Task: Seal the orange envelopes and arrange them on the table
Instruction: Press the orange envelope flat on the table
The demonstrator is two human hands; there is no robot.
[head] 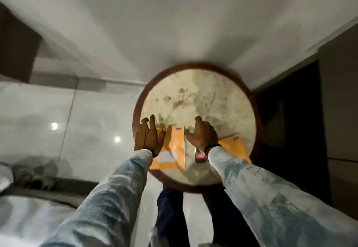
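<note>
- The desk [228, 91] is small and round, and both envelopes lie at its near edge. The right envelope [235, 148] seems to reach past the rim under the right sleeve, so a nudge from that arm could tip it to the floor.
- The left envelope [175, 144] lies flat between the hands, its white patch towards the person. If it is pressed while it sits this close to the edge, it could slide off; the marble-like top looks slick.
- The left hand [148, 138] is spread open, fingers splayed, over the left envelope's far left corner and gripping nothing. Whether it touches the paper is unclear. A one-sided push there could skew the envelope rather than seal it.
- The right hand [202, 134] is open and curled, holding nothing, just beside the left envelope's right edge. Drawing it back could catch the small red-and-dark thing [200, 156] lying by its wrist.
- The picture is blurred, so flap states cannot be told.
</note>
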